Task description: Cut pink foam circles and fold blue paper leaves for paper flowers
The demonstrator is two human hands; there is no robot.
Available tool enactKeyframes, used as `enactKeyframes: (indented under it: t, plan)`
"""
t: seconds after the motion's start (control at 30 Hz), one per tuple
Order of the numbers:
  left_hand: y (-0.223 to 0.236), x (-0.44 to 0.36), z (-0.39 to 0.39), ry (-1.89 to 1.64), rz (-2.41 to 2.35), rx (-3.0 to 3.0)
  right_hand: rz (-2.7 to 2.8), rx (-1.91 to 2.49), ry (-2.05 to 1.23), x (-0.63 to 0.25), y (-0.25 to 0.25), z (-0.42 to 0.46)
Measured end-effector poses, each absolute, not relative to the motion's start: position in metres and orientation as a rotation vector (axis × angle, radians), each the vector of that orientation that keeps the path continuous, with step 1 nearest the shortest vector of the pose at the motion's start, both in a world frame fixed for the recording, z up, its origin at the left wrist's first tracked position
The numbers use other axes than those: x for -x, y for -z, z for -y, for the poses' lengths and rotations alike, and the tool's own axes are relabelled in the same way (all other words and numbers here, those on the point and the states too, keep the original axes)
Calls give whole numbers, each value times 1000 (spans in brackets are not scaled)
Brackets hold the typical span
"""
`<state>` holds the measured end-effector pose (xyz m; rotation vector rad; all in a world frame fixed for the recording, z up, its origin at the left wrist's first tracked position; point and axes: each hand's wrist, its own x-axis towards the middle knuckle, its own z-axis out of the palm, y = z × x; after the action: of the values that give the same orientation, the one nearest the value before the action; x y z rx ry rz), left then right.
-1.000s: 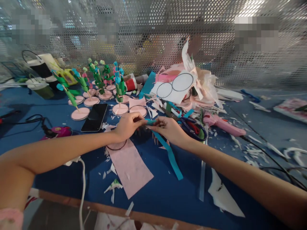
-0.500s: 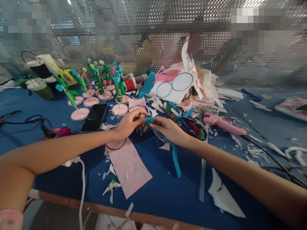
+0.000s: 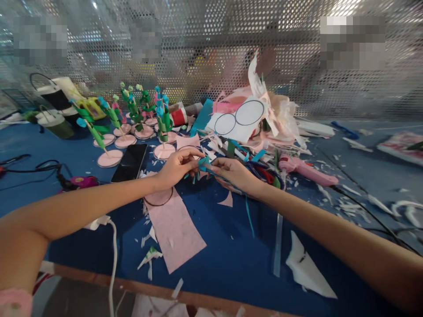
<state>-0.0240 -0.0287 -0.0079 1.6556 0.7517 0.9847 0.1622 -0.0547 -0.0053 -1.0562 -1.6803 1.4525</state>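
Observation:
Between my fingertips is a narrow strip of blue paper (image 3: 203,164), bunched or folded at its upper end. My left hand (image 3: 181,168) pinches that bunched end from the left. From the right, my right hand (image 3: 234,175) grips the same strip, whose thin tail hangs below the palm, edge-on. Under my left wrist lies a pink sheet (image 3: 176,235) with a dark circle drawn on it. Farther back stand several paper flowers (image 3: 162,114) with green stems on round pink bases (image 3: 110,158).
A black phone (image 3: 130,163) lies left of my hands. To the right rest a pink glue gun (image 3: 309,171) and a clear glue stick (image 3: 278,246). Paper scraps pile up behind, near a white sheet with circles (image 3: 243,121). A perforated metal screen (image 3: 205,44) closes off the back.
The strip's hanging tail has turned from broad side to thin edge and swung slightly right. Its bunched end has shifted a little between my fingers.

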Motion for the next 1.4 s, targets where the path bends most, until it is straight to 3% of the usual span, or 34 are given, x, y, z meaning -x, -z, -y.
enactKeyframes:
  t: [0.47, 0.7, 1.0, 1.4]
  plan:
    - [11, 26, 27, -962, -776, -1670, 1608, 1087, -1324, -159, 4, 57]
    - [12, 28, 15, -747, -790, -1735, 1584, 1080, -1400, -161, 3, 58]
    - [6, 27, 21, -824, -821, -1789, 1575, 1046, -1527, -165, 4, 55]
    - [5, 27, 23, -975, -827, -1687, 1642, 1145, -1326, -165, 11, 51]
